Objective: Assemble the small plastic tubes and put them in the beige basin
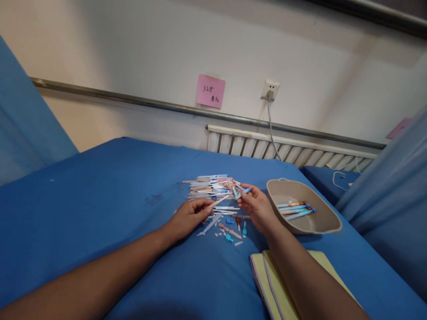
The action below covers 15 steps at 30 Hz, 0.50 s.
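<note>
My left hand (187,218) is closed around a slim pale pen part (219,202) whose thin white end points up and to the right. In my right hand (257,205), the fingers pinch a small blue pen piece (246,190); its exact shape is partly hidden. Behind both hands lies a loose pile of pen barrels (205,186) in white, grey and pink. Nearer to me are a clear pinkish barrel (230,230), a pale blue barrel (213,224), a brown cap piece (238,221), a teal piece (229,238) and several small white bits.
To the right stands a beige bin (323,215) with several assembled-looking pens (296,208) inside. A folded yellow cloth (267,278) lies under my right forearm. The blue-covered surface (100,200) meets a wall with a radiator (240,144), a rail and a plugged socket (270,90).
</note>
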Available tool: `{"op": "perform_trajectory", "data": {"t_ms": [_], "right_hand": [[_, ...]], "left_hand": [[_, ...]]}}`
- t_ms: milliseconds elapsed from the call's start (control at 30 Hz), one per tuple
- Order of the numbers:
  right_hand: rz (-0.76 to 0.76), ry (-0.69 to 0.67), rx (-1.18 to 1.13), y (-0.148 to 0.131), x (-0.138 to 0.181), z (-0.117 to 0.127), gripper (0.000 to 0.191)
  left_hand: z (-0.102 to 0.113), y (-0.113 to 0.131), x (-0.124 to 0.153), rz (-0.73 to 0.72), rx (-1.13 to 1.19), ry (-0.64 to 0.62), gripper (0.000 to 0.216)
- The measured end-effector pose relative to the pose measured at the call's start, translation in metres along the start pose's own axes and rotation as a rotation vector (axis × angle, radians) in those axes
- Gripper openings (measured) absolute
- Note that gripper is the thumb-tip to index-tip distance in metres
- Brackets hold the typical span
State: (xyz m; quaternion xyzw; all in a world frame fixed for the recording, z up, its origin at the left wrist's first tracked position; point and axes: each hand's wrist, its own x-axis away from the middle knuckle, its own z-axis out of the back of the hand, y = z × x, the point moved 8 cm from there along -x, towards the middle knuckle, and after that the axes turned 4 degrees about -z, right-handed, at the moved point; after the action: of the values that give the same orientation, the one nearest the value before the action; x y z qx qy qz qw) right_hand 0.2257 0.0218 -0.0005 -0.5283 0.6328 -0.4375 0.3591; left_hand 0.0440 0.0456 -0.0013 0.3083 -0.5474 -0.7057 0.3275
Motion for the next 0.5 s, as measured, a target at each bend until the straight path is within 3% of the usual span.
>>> {"op": "perform_trajectory", "data": {"t_ms": [267, 500], "right_hand": [[-0.023, -0.041, -0.059, 0.004, 0.003, -0.010, 0.043], [0.055, -0.097, 0.088, 0.004, 0.004, -0.016, 0.042]], "left_hand": [[-0.003, 0.008, 0.003, -0.052, -0.083, -0.021, 0.031], [-0.003, 0.011, 0.004, -0.056, -0.120, -0.025, 0.031]]}}
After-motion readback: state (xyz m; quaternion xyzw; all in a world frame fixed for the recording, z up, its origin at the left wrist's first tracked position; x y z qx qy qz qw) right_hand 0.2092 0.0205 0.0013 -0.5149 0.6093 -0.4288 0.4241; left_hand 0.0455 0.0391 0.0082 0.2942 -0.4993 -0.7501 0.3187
